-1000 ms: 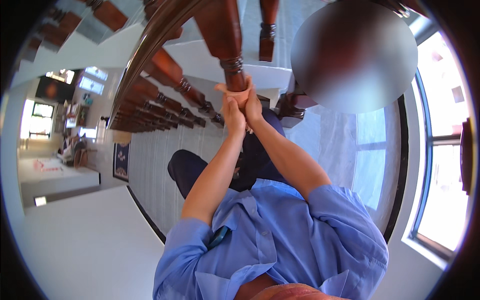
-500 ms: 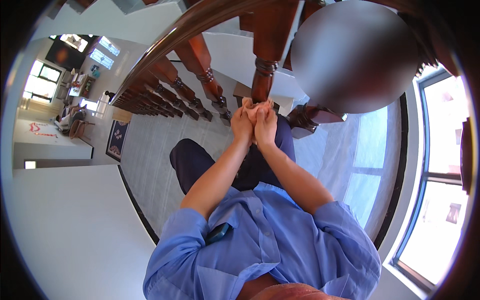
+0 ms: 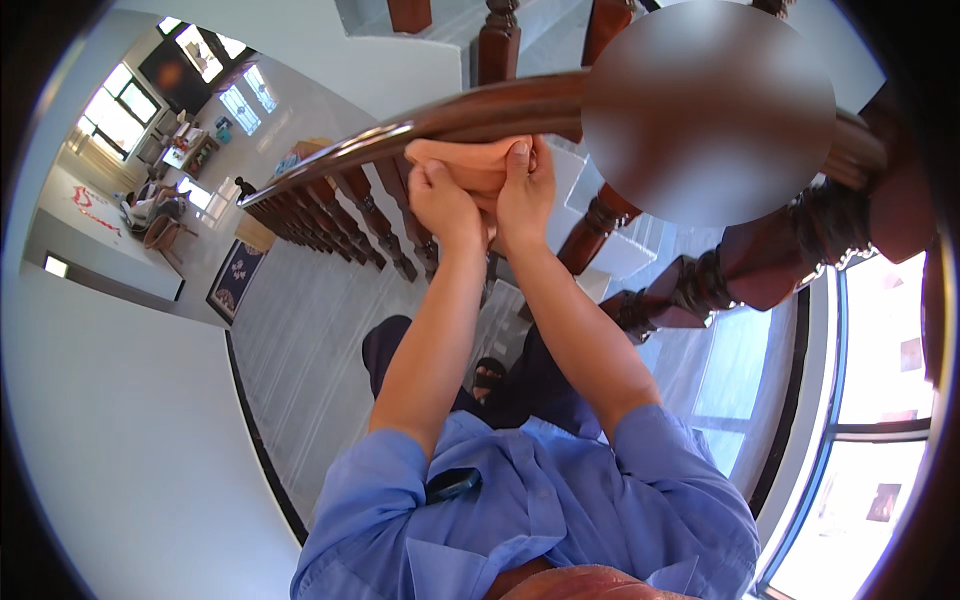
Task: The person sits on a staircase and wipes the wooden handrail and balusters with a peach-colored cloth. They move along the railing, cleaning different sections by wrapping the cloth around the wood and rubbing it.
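Far to the left, a lit room [image 3: 150, 130] with windows and furniture lies well below. Nearer, a row of turned wooden balusters [image 3: 340, 215] runs down beside the grey stair floor [image 3: 300, 340].

The left hand [image 3: 445, 200] rises on a straight, bare forearm from a blue shirt sleeve [image 3: 370, 500], its fingers curled and its knuckles toward the camera. It presses against a peach-coloured cloth or pad [image 3: 465, 160] that lies on the underside of the dark wooden handrail [image 3: 480, 115]. The right hand [image 3: 525, 190] stands just beside it, touching it, with its fingers reaching up over the same cloth and the thumb pointing at the rail. Both hands are together and closed on the cloth, holding it against the rail; whether they also grip the rail itself cannot be told.

The rail curves on to the right, past a blurred round patch, to more balusters [image 3: 700, 290] and a tall bright window [image 3: 880, 400].
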A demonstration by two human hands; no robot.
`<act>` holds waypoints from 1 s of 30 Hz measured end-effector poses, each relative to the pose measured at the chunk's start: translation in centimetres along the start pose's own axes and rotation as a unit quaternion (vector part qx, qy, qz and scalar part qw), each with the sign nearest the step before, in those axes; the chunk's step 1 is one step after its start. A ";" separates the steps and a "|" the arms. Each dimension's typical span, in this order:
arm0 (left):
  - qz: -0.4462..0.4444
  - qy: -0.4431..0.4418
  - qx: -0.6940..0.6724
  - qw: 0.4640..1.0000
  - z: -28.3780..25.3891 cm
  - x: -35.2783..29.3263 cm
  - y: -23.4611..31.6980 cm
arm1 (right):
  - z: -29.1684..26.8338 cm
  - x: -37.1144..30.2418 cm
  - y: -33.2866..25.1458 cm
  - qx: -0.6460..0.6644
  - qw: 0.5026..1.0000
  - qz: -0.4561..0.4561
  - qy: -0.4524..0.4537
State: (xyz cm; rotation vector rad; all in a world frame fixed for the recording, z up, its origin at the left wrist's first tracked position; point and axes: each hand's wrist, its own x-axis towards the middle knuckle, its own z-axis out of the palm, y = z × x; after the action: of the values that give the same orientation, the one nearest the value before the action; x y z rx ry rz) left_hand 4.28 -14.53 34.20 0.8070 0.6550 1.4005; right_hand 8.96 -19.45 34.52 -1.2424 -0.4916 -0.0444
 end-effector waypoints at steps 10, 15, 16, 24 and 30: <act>0.067 -0.213 -0.013 0.975 0.9 -1.3 -1.2 | 0.9 5.9 2.8 0.233 0.935 0.249 -0.102; 0.093 -0.204 0.069 0.972 0.1 0.8 -3.1 | 1.5 4.1 4.9 0.061 0.988 0.131 -0.045; 0.124 -0.193 0.119 0.966 -0.3 1.2 -3.4 | 1.3 3.1 5.3 -0.072 0.994 0.054 -0.060; -0.048 -0.211 0.181 0.959 -8.1 0.8 -12.9 | -0.8 -2.5 14.1 0.051 0.973 0.205 -0.097; -0.095 -0.185 0.156 0.966 -12.5 0.3 -17.7 | -2.9 -5.5 18.6 -0.074 0.943 0.317 -0.061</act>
State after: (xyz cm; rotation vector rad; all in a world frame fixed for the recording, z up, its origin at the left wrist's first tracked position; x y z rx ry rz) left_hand 4.65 -12.81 12.63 1.1881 0.6468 0.9482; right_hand 10.55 -17.14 15.10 -1.5097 -0.1760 0.5543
